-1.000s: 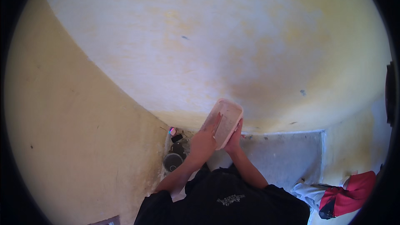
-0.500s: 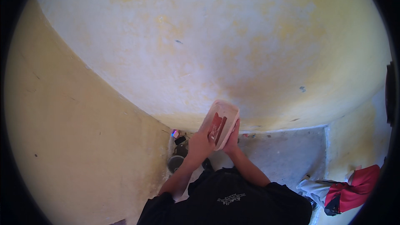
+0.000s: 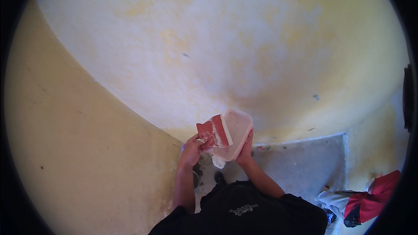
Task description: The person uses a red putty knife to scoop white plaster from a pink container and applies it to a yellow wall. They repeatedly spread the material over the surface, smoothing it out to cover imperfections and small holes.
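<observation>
My left hand (image 3: pixel 190 151) is closed on a red putty spreader (image 3: pixel 210 133). White paste is smeared across its face, and a pale strip lines its far edge. My right hand (image 3: pixel 245 149) grips a shallow, pale pinkish plastic tub (image 3: pixel 239 134) from its right side and keeps it tilted. The spreader overlaps the tub's left part; whether the two touch, I cannot tell. A white lump (image 3: pixel 218 162) shows just below the tub's lower edge; what it is I cannot make out.
Ahead rises a yellow wall (image 3: pixel 261 52) with whitish patches, meeting another yellow wall (image 3: pixel 100 148) at the left corner. On the grey floor (image 3: pixel 300 161), dark items (image 3: pixel 198 176) lie partly hidden behind my left arm. A person in red (image 3: pixel 374 198) is at the lower right.
The spreader has come up out of the tub and swung left, its broad face now showing. My left hand has moved left with it, while the right still holds the tub.
</observation>
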{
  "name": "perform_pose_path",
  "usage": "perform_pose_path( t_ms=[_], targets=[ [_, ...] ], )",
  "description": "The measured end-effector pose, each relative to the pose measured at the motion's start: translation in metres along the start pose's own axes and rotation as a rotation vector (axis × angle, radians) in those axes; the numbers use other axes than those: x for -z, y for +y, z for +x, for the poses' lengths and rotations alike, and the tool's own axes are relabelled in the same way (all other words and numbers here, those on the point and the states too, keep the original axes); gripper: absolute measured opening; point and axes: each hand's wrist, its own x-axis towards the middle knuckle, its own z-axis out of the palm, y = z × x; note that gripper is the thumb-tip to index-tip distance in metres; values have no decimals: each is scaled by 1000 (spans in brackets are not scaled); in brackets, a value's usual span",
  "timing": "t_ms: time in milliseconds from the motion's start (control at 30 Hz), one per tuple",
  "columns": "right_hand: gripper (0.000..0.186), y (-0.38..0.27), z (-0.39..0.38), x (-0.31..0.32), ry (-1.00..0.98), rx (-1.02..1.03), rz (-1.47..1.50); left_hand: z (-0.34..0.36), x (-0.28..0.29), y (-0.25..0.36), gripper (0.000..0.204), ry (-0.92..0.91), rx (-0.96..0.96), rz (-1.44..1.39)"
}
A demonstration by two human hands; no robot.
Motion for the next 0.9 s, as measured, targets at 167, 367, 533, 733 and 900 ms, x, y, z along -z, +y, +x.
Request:
perform_pose_path(
  t_ms=[167, 367, 533, 733, 900],
  targets=[
    [78, -16, -13, -13, -22, 36, -10, -1, -6, -6, 22, -88, 47, -164],
    [79, -8, -10, -5, 13, -2, 18, -3, -4, -5, 24, 9, 16, -115],
    [78, -19, -18, -23, -39, -35, 4, 3, 5, -4, 19, -43, 1, -178],
    [78, -35, -28, -45, -133, -37, -49, -2, 8, -4, 16, -150, 30, -285],
    [73, -48, -39, -83, -585, -56, 138, 8, 26, -21, 21, -54, 152, -271]
  ],
)
